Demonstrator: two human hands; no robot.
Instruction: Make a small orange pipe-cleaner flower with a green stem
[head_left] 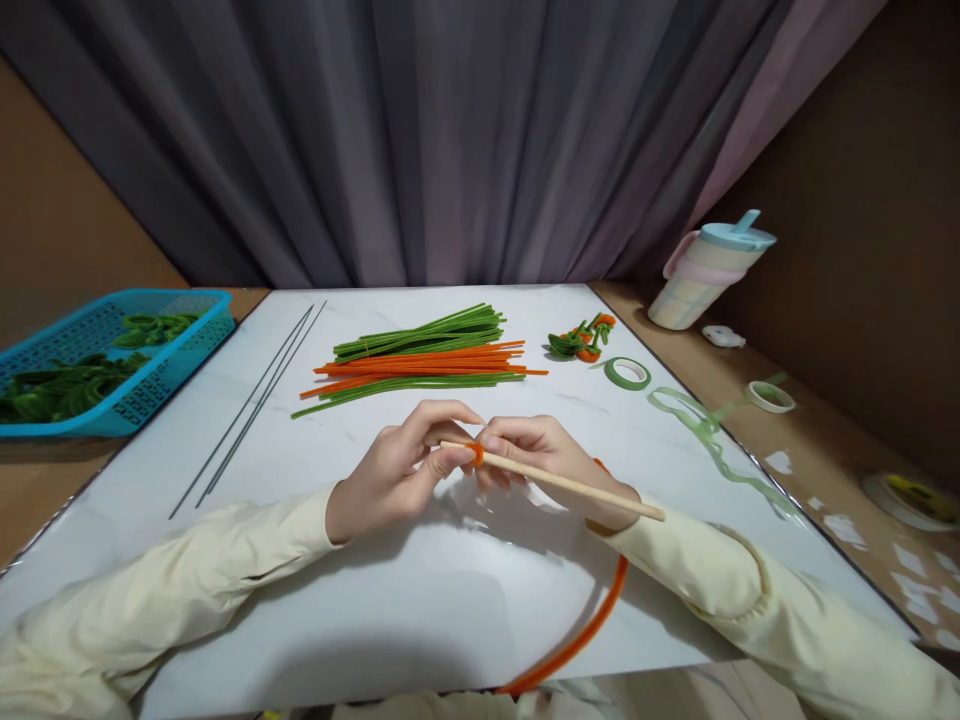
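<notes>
I grip the pale wooden stick [570, 485] in my left hand [397, 460], thumb pressed along its near end. A short coil of an orange fuzzy stem [621, 578] sits around it, between my two thumbs. Taking that coil as the centre of my clock, with twelve toward the curtain [469, 140], the stick's long axis runs from between nine and ten out to between three and four, crossing over my right wrist. I judge that crossing matters most: the stem must pass round this slanted axis. My left thumb touches the coil at nine; my right hand [544, 445] closes in at three, fingers bunched, seemingly pinching the stem. Whether they also grip the stick, I cannot tell.

The stem's run beneath my right hand is hidden; a bit shows past the wrist near three, then the tail reappears between four and five and curves toward six, where its end drops out of sight at the table's [360, 620] near edge. My lower fingertips are shadowed, and I cannot count the turns.
</notes>
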